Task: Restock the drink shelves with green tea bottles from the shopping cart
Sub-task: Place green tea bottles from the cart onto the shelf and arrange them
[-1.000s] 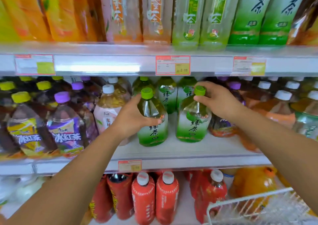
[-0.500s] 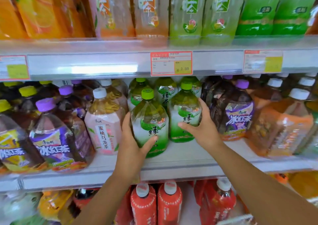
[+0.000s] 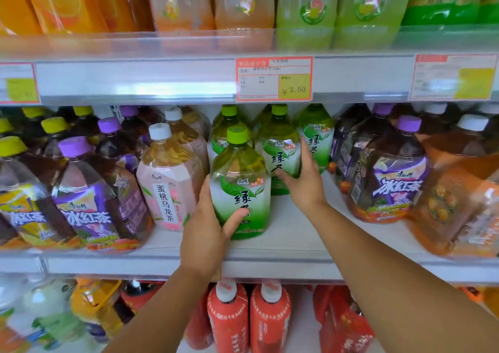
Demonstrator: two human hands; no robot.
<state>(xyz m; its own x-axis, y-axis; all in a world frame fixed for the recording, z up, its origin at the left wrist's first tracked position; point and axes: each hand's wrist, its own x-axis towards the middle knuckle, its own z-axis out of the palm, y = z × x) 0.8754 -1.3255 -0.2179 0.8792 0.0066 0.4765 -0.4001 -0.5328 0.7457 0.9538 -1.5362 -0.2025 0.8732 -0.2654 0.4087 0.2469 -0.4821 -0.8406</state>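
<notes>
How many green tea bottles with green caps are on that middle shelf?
4: the front bottle gripped by the left hand; the back-left bottle behind it; the middle bottle touched by the right hand; the rightmost bottle beside it. More may hide behind.

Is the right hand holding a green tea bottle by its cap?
No, the right hand lies against the label of a green tea bottle, well below its green cap.
</notes>
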